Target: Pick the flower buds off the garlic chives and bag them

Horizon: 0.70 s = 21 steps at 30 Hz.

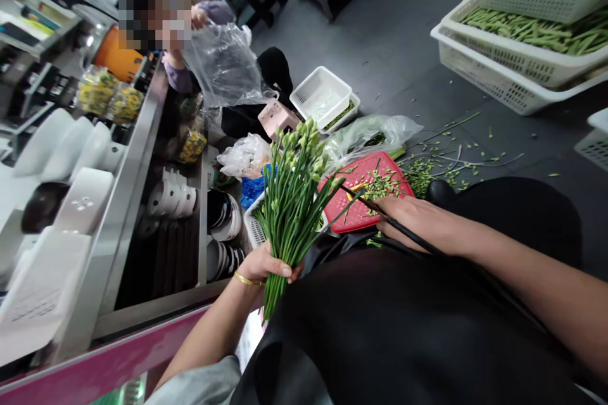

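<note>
My left hand [273, 266], with a gold bracelet at the wrist, is closed around a bunch of flowering chives [294, 209]. Long green stems stand up from the fist, pale buds at the top, cut ends below. My right hand [413, 221] is at the near right edge of a red plastic board [339, 218] scattered with small green clippings. Dark cords cross in front of this hand, and its fingertips are mostly hidden. Something yellow lies on the board beside the stems. A white basket [251, 228] with more green stems is partly behind the bunch.
Stacked white baskets [513, 85] of green beans stand at right. Clippings litter the dark floor [403, 31]. A clear bag [394, 130] and white basket [327, 85] lie ahead. Another person holds a plastic bag [228, 63]. A metal shelf [137, 158] with dishes runs along the left.
</note>
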Available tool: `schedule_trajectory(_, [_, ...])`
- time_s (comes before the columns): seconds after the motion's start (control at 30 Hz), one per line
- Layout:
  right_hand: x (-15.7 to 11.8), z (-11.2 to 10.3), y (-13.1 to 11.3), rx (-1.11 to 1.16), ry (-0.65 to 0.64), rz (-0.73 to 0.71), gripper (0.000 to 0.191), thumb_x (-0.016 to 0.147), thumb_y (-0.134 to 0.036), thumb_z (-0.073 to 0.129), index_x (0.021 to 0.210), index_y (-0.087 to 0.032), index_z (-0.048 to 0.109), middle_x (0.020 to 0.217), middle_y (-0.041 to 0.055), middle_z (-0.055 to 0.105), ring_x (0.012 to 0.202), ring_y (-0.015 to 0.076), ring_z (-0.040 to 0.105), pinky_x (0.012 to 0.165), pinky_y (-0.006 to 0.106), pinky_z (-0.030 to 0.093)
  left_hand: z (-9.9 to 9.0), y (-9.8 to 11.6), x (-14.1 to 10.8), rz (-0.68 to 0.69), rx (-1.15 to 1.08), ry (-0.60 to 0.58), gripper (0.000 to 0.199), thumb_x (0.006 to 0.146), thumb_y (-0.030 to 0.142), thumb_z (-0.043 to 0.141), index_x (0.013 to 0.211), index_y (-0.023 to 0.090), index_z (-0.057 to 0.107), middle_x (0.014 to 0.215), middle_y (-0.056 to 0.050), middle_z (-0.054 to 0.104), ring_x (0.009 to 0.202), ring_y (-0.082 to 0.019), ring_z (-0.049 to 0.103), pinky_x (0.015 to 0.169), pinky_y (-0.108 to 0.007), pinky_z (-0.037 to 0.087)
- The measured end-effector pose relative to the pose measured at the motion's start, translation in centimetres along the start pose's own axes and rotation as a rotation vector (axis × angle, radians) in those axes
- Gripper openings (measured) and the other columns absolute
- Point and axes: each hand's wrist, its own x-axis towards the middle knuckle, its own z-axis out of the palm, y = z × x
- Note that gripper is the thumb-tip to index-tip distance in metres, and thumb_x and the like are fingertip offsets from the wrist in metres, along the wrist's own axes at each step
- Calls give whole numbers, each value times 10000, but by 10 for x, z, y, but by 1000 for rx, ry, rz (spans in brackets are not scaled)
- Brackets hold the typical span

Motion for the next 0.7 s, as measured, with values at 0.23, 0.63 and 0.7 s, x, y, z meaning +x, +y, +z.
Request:
schedule_trajectory(0.23, [-7,-13,-2,-92,43,-65,187,919,-246,425,946,-129,567,954,136,673,839,230,662,761,307,434,-2,-11,5,-31,34,-39,399,480,386,865,615,107,613,558,-38,598,474,-110,495,466,-236,367])
schedule_trajectory(0.63, [-10,16,19,-35,147,83,276,937,-409,399,805,-197,517,758,96,687,696,226,676,599,288,391,7,-5,5,-4,201,149,253,583,284,779,620,107,602,553,-16,592,509,-107,525,524,-226,418])
schedule_trajectory(0.7, [-11,11,18,14,95,37,253,930,-404,408,814,-198,495,817,101,684,730,218,674,636,291,423,9,-4,6,-27,233,140,240,587,273,766,620,112,592,561,-12,588,515,-107,522,525,-227,424])
